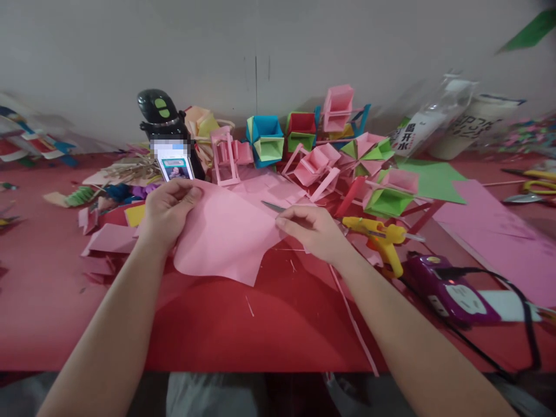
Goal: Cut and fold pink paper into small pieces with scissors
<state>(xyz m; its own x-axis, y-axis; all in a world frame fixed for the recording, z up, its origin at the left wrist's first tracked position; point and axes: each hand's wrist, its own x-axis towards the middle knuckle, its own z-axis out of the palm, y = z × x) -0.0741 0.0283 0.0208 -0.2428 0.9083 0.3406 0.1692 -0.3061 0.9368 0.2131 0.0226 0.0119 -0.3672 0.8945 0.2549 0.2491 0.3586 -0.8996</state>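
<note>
A pink sheet of paper [226, 231] is held up above the red table, its lower edge curving. My left hand [167, 211] is closed on its upper left edge, thumb on top. At the right corner of the sheet, my right hand [310, 229] pinches the paper between thumb and fingers. A pointed grey blade [273, 205] sticks out leftward beside the right fingertips; its handle is hidden, so I cannot tell the tool's kind. Behind the sheet lie more pink papers [269, 188]. A thin pink paper strip [354, 318] hangs over the table's front edge.
Folded paper models [264, 139] line the back. To the right are a yellow glue gun [377, 234], a purple power strip [452, 289] with a black cable, pink sheets [499, 231] and a plastic bottle [434, 116]. A phone [176, 165] leans on a black figure [160, 110].
</note>
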